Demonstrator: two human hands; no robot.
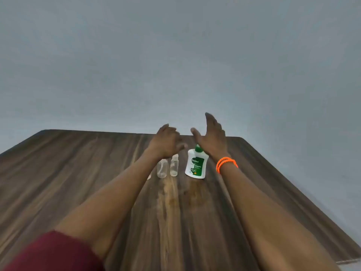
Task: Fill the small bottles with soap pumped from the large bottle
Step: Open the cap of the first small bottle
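Wood-grain table fills the lower part of the view, with a plain grey wall behind it. White soap bottle, with a green label and a green pump top, stands upright near the table's far middle. To its left stand two small clear bottles: one just beside the soap bottle and another next to that, partly hidden at its top by the left wrist. A sliver of something pale shows at the edge of the left forearm; what it is cannot be told.

Both arms reach forward above the table. The left hand hangs over the small bottles, fingers loosely curved and holding nothing. The right hand is raised just behind and above the pump top, fingers straight and together, thumb spread out to the left, gripping nothing. Whether it touches the pump cannot be told. Two orange bands circle the right wrist. A dark red sleeve covers the left upper arm at the bottom left corner.
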